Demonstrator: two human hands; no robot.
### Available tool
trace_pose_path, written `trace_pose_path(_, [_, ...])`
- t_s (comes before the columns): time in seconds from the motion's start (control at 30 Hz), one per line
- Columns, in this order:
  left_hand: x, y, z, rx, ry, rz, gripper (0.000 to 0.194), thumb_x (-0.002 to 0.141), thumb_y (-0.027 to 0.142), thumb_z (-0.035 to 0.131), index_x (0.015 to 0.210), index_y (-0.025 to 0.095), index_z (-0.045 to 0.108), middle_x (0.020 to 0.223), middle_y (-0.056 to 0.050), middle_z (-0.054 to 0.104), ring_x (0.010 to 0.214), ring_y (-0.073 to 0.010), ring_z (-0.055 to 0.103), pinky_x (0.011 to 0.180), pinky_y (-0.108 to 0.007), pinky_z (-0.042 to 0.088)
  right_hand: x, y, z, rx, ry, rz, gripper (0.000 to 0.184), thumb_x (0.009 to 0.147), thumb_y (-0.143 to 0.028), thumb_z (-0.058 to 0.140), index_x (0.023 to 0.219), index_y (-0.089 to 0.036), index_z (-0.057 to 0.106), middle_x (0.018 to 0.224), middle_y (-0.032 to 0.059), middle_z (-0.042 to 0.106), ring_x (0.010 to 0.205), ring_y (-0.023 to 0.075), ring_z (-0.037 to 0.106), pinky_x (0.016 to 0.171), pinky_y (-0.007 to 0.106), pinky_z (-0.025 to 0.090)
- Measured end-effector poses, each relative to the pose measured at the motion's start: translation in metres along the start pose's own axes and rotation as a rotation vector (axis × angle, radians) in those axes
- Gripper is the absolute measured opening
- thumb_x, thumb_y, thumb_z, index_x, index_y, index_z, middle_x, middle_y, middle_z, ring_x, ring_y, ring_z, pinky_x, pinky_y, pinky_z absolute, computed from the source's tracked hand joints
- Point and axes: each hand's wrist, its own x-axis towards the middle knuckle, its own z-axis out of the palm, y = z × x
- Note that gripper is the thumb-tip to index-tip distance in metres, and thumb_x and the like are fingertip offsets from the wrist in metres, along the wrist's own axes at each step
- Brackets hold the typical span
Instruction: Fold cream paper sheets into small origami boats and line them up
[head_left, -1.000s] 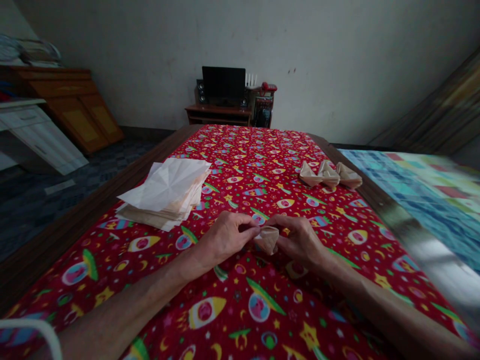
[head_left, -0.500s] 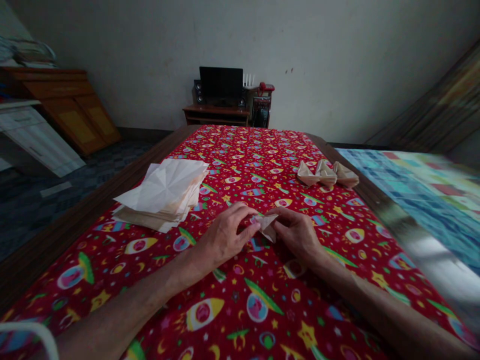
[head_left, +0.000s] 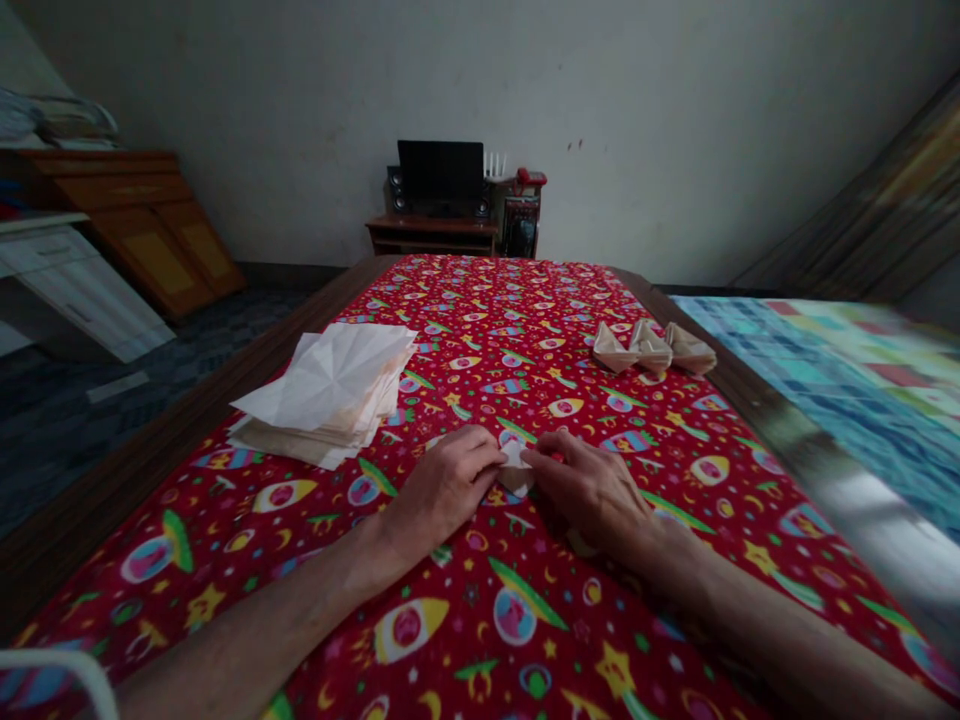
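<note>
My left hand (head_left: 450, 480) and my right hand (head_left: 589, 485) meet over a small folded piece of pale paper (head_left: 516, 468) that lies on the red patterned tablecloth (head_left: 480, 620). Both hands have their fingers curled and press on the paper from either side; most of it is hidden under the fingertips. A stack of creased pale paper sheets (head_left: 330, 390) lies to the left of my left hand. Three folded paper shapes (head_left: 651, 348) sit in a row further off on the right.
The table's dark wooden edge (head_left: 150, 440) runs along the left and right. A colourful chequered mat (head_left: 832, 390) lies beyond the right edge. A wooden cabinet (head_left: 142, 220) stands at left, a low stand with a dark screen (head_left: 441, 180) against the far wall.
Both hands have lowered the folded paper from just above the cloth down onto it and now press it flat; the fingers cover more of it.
</note>
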Motion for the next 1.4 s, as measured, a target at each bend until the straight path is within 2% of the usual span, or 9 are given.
trace_pose_path(0.1, [-0.003,0.003,-0.002,0.055,-0.042,0.036,0.013,0.089,0.013,0.052,0.087,0.017,0.065,0.092,-0.004,0.062,0.087,-0.0164,0.058,0.080,-0.029,0.049,-0.001,0.002,-0.003,-0.040,-0.077,-0.072,0.022,0.086,-0.012,0.049,0.102,-0.018,0.063,0.093,0.0097,0.062,0.068,0.0162,0.054,0.052,0.025,0.035])
trace_pose_path(0.2, [-0.004,0.005,-0.003,0.080,-0.066,0.050,0.016,0.090,0.015,0.051,0.086,0.016,0.066,0.090,-0.004,0.062,0.086,-0.0166,0.058,0.080,-0.030,0.048,-0.003,0.005,0.000,0.043,-0.061,-0.048,0.018,0.088,-0.014,0.050,0.095,-0.018,0.065,0.088,0.0077,0.061,0.067,0.0148,0.053,0.054,0.025,0.036])
trace_pose_path(0.37, [-0.003,-0.002,0.001,0.000,-0.027,-0.019,0.010,0.085,0.013,0.057,0.079,0.015,0.065,0.086,-0.003,0.061,0.082,-0.0152,0.057,0.076,-0.027,0.048,-0.003,0.011,0.008,0.379,-0.005,0.148,0.016,0.088,-0.020,0.054,0.079,-0.016,0.066,0.081,0.0050,0.061,0.068,0.0124,0.054,0.059,0.022,0.040])
trace_pose_path(0.53, [0.003,-0.006,0.003,-0.152,0.052,-0.218,0.009,0.074,0.010,0.070,0.068,0.016,0.067,0.074,0.001,0.057,0.068,-0.0106,0.057,0.063,-0.021,0.045,0.002,0.011,0.007,0.514,-0.053,0.306,0.013,0.086,-0.024,0.058,0.082,-0.018,0.069,0.079,0.0036,0.061,0.069,0.0137,0.055,0.062,0.024,0.042])
trace_pose_path(0.73, [0.005,-0.005,-0.002,-0.226,0.037,-0.311,0.009,0.072,0.011,0.071,0.066,0.017,0.070,0.072,0.001,0.057,0.067,-0.0102,0.057,0.061,-0.020,0.043,0.001,0.008,0.005,0.511,-0.067,0.343,0.022,0.089,-0.031,0.052,0.078,-0.020,0.068,0.079,0.0036,0.060,0.068,0.0140,0.054,0.060,0.025,0.041])
trace_pose_path(0.93, [0.005,-0.002,-0.003,-0.208,-0.007,-0.356,0.010,0.073,0.014,0.070,0.063,0.016,0.068,0.073,0.001,0.056,0.066,-0.0096,0.054,0.059,-0.021,0.040,0.001,0.004,0.004,0.449,-0.083,0.372,0.021,0.090,-0.030,0.051,0.077,-0.019,0.064,0.077,0.0030,0.060,0.066,0.0132,0.053,0.061,0.025,0.040])
trace_pose_path(1.1, [0.006,0.000,-0.005,-0.174,-0.036,-0.337,0.014,0.071,0.012,0.072,0.061,0.015,0.062,0.077,0.001,0.053,0.069,-0.0099,0.053,0.062,-0.022,0.040,-0.001,0.003,0.008,0.330,-0.060,0.318,0.018,0.090,-0.030,0.051,0.082,-0.018,0.061,0.078,0.0043,0.058,0.068,0.0142,0.052,0.060,0.025,0.038])
trace_pose_path(1.23, [0.005,0.000,-0.006,-0.143,-0.060,-0.334,0.013,0.073,0.013,0.071,0.062,0.015,0.062,0.081,0.001,0.051,0.074,-0.0115,0.053,0.068,-0.024,0.042,-0.002,0.003,0.009,0.304,-0.040,0.278,0.015,0.090,-0.027,0.050,0.081,-0.018,0.059,0.079,0.0042,0.056,0.068,0.0136,0.051,0.059,0.025,0.038])
trace_pose_path(1.4, [0.003,0.001,-0.004,-0.104,-0.084,-0.356,0.015,0.076,0.018,0.068,0.064,0.014,0.059,0.082,0.000,0.050,0.075,-0.0121,0.053,0.067,-0.025,0.042,-0.004,0.004,0.009,0.304,-0.004,0.205,0.011,0.090,-0.025,0.050,0.082,-0.020,0.055,0.079,0.0042,0.054,0.069,0.0143,0.050,0.060,0.026,0.040])
